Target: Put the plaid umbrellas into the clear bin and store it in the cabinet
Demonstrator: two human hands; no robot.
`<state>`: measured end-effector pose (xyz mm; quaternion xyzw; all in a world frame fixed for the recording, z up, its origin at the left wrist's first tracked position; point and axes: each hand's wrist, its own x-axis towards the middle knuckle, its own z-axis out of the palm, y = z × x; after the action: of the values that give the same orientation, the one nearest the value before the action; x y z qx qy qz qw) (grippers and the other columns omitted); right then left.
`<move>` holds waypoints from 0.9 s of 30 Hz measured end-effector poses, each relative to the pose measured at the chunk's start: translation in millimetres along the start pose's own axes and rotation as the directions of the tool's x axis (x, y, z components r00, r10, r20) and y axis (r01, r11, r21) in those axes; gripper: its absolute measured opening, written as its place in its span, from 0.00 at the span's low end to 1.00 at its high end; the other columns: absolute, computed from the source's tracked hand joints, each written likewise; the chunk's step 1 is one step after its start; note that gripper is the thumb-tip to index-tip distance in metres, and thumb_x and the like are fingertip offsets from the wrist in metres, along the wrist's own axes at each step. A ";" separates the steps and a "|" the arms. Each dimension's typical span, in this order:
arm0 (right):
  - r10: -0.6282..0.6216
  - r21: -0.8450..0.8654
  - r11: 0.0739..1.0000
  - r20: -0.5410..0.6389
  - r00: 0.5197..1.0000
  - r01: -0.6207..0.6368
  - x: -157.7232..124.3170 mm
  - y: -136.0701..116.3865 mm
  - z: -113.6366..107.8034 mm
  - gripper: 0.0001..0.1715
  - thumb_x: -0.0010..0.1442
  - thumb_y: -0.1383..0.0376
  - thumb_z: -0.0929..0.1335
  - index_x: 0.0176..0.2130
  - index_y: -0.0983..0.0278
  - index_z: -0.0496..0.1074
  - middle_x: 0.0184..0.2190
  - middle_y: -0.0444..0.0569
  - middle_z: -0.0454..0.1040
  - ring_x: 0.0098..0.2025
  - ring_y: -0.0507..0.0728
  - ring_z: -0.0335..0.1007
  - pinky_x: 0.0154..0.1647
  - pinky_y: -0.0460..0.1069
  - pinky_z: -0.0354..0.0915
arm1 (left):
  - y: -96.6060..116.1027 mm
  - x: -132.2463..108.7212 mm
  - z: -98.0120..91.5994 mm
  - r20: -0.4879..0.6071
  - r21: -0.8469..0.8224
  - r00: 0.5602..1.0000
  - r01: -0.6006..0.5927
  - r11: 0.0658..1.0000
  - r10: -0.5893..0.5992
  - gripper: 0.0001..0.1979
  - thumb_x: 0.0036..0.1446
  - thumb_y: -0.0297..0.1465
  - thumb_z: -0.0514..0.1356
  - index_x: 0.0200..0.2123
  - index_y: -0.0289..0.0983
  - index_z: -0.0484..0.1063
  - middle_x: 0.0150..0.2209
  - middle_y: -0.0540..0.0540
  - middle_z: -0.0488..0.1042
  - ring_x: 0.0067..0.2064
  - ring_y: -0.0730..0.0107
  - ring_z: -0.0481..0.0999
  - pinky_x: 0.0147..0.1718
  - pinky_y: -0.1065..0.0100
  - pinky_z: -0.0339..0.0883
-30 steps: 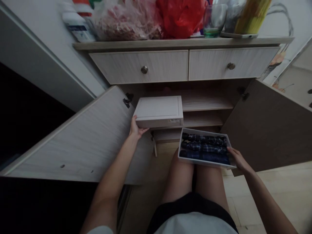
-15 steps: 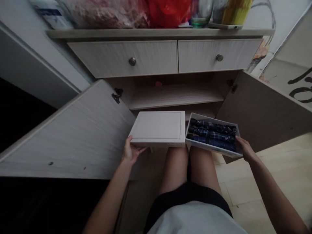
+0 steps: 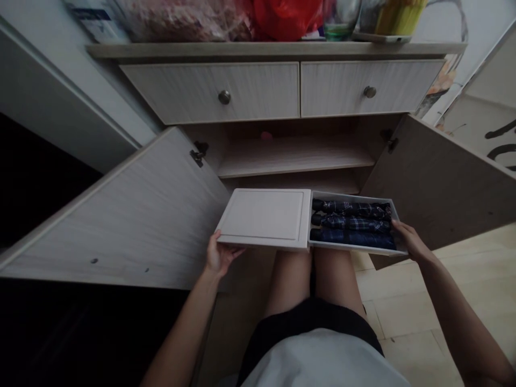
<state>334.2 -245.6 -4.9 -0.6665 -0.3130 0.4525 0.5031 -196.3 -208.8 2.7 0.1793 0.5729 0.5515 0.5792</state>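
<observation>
My left hand (image 3: 221, 253) grips the lower left corner of a white box (image 3: 266, 215), thumb on top and fingers underneath. Its top is a closed flat panel with a raised border line. My right hand (image 3: 410, 241) is closed on the right end of an open white tray (image 3: 355, 249). Three folded umbrellas in dark plaid lie side by side in this tray: an upper one (image 3: 357, 208), a middle one (image 3: 355, 222) and a bluer one (image 3: 352, 238) in front. Box and tray are held end to end above my knees, their near edges meeting.
Before me stands a cabinet with its left door (image 3: 133, 215) and right door (image 3: 439, 188) swung wide. Inside is a shelf (image 3: 296, 156) with a small pink thing (image 3: 266, 136). Two drawers are shut above it. Bags, a glass (image 3: 341, 21) and other items crowd the top.
The tray has swung level and come up against the right end of the white box, closing the small gap. The view has shifted slightly. Both hands keep their holds.
</observation>
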 end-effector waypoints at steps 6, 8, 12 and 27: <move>-0.018 -0.054 0.998 0.006 1.000 0.018 -1.6 -1.2 -0.2 0.26 0.45 0.43 0.75 0.32 0.60 0.77 0.28 0.50 0.79 0.38 0.65 0.77 0.34 0.53 0.72 | 1.9 -5.0 2.9 0.001 -0.029 1.000 0.000 1.000 0.000 0.20 0.58 0.41 0.55 0.50 0.40 0.72 0.37 0.43 0.76 0.34 0.59 0.77 0.35 0.57 0.77; -0.009 -0.057 0.998 0.022 1.000 0.010 -1.6 -0.7 2.7 0.27 0.44 0.41 0.76 0.33 0.60 0.77 0.26 0.49 0.78 0.34 0.64 0.77 0.31 0.52 0.71 | -0.1 -8.3 7.2 -0.004 -0.020 1.000 0.004 1.000 -0.004 0.20 0.59 0.41 0.54 0.50 0.40 0.72 0.39 0.42 0.77 0.34 0.60 0.77 0.34 0.58 0.77; 0.007 -0.034 0.999 0.061 0.998 -0.005 -1.2 0.6 15.9 0.34 0.39 0.38 0.76 0.32 0.62 0.76 0.24 0.46 0.76 0.28 0.59 0.73 0.26 0.50 0.67 | -9.9 -17.4 18.7 -0.010 0.004 1.000 0.020 1.000 -0.020 0.21 0.61 0.42 0.53 0.52 0.40 0.71 0.42 0.41 0.78 0.35 0.61 0.78 0.33 0.60 0.77; -0.023 -0.064 0.997 0.249 0.968 0.040 0.8 -3.3 80.0 0.38 0.39 0.33 0.73 0.32 0.62 0.73 0.25 0.46 0.70 0.27 0.54 0.65 0.24 0.47 0.61 | -67.8 -51.0 51.8 -0.035 -0.062 0.998 0.041 0.997 -0.043 0.17 0.56 0.44 0.58 0.47 0.45 0.71 0.43 0.44 0.76 0.38 0.62 0.77 0.38 0.61 0.75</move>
<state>261.1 -212.9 -8.6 -0.6165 -0.3995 0.5132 0.4438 -108.8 -252.1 -16.0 0.1395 0.5698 0.5597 0.5853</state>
